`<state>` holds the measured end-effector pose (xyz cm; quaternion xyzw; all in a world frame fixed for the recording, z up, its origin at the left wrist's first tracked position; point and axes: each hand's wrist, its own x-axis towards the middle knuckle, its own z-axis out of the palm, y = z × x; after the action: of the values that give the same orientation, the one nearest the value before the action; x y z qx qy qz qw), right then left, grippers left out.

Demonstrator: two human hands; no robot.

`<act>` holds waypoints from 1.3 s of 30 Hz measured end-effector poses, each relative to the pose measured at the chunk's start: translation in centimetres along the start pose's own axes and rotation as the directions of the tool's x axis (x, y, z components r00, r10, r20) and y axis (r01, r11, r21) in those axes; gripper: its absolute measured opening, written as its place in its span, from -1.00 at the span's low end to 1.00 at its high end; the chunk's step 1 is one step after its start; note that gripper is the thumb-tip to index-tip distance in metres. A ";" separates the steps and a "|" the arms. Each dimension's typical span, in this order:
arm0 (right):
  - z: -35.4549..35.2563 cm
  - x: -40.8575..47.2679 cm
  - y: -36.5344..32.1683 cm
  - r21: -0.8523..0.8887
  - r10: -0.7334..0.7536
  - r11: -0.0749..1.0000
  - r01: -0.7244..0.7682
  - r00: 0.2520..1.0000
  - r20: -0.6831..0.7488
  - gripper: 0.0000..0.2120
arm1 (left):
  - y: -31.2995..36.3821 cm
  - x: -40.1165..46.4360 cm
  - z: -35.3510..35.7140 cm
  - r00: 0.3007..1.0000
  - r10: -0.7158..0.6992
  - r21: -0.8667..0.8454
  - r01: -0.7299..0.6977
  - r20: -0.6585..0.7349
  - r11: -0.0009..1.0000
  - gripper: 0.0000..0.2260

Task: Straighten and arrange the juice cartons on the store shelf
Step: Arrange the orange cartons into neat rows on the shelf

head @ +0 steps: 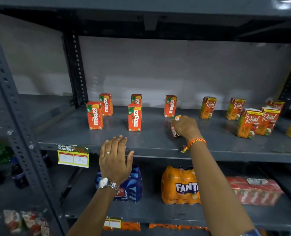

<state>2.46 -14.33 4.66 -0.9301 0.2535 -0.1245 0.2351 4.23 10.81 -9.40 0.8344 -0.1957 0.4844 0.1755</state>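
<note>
Orange Maaza juice cartons stand in pairs on the grey shelf (151, 142): one pair at the left (94, 115), a middle pair (134, 117), and a single carton further back (170, 106). My right hand (186, 126) is shut on another Maaza carton (174, 128), which is mostly hidden behind my fingers in front of that back one. Several Real juice cartons (249, 123) stand at the right. My left hand (115, 159) hovers open at the shelf's front edge, holding nothing.
A supermarket price tag (73, 155) hangs from the shelf edge at the left. On the shelf below lie a blue bottle pack (131, 186), an orange Fanta pack (180, 184) and a red pack (255, 191). Perforated steel uprights (76, 68) frame the bay.
</note>
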 end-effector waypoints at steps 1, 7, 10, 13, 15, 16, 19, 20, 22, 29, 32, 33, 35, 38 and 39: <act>0.0 0.0 -0.1 0.067 -0.032 0.997 0.033 0.999 -0.004 -0.57 | 0.1 0.0 -0.1 1.000 -0.005 0.000 0.005 0.008 1.000 -0.57; -0.4 -1.0 0.9 0.769 -0.065 0.639 0.013 0.997 0.036 -0.68 | 0.3 0.1 -0.6 0.999 -0.020 -0.009 0.020 0.039 1.000 -0.56; -0.9 -1.9 1.5 0.937 -0.149 0.349 0.019 0.988 0.036 -0.66 | 0.5 0.2 -0.9 0.998 -0.026 -0.008 0.027 0.064 1.000 -0.56; -0.9 -2.6 1.9 0.948 -0.187 0.310 0.075 0.982 -0.017 -0.59 | 0.4 0.0 -1.1 0.995 -0.024 -0.005 0.025 0.097 1.000 -0.55; -1.0 -3.0 2.0 0.943 -0.189 0.315 0.107 0.981 -0.048 -0.57 | 0.3 0.0 -1.3 0.992 -0.027 -0.002 0.027 0.120 1.000 -0.53; -1.0 -3.1 2.0 0.939 -0.185 0.324 0.120 0.981 -0.061 -0.56 | 0.4 0.1 -1.3 0.992 -0.027 -0.002 0.028 0.127 1.000 -0.53; -1.1 -2.9 1.6 0.924 -0.178 0.354 0.146 0.980 -0.086 -0.57 | 0.4 0.0 -1.4 0.990 -0.029 -0.012 0.031 0.135 0.999 -0.52; -1.1 -2.8 1.5 0.918 -0.174 0.365 0.155 0.980 -0.097 -0.59 | 0.4 0.1 -1.4 0.990 -0.028 -0.016 0.030 0.137 0.999 -0.52; -0.9 -2.3 1.0 0.908 -0.166 0.380 0.175 0.979 -0.119 -0.62 | 0.4 0.0 -1.4 0.991 -0.022 -0.024 0.025 0.134 0.999 -0.53; 1.3 -0.8 -0.2 0.864 -0.170 0.473 0.173 0.980 -0.104 -0.53 | 0.4 0.1 -1.8 0.989 -0.018 -0.035 0.024 0.144 0.999 -0.51; 1.9 -0.6 0.2 0.839 -0.167 0.516 0.173 0.981 -0.099 -0.53 | 0.3 0.1 -1.9 0.987 -0.021 -0.033 0.027 0.161 0.999 -0.50; 1.9 -0.6 0.5 0.820 -0.176 0.544 0.177 0.980 -0.095 -0.55 | 0.3 0.1 -1.9 0.986 -0.021 -0.032 0.027 0.167 0.999 -0.50; 2.0 -0.6 1.1 0.752 -0.189 0.635 0.176 0.979 -0.070 -0.56 | 0.3 0.1 -1.8 0.986 -0.021 -0.028 0.026 0.168 0.999 -0.50; 2.1 -0.8 1.4 0.685 -0.195 0.705 0.182 0.979 -0.060 -0.57 | 0.2 0.1 -1.7 0.988 -0.012 -0.024 0.016 0.157 1.000 -0.50; 2.2 -0.9 1.3 0.665 -0.195 0.723 0.187 0.979 -0.063 -0.58 | 0.1 0.1 -1.7 0.988 -0.007 -0.027 0.012 0.152 1.000 -0.51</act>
<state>1.92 -14.01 2.08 -0.8062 0.0937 -0.2248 0.5392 2.98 11.48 -8.49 0.8673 -0.2112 0.4159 0.1739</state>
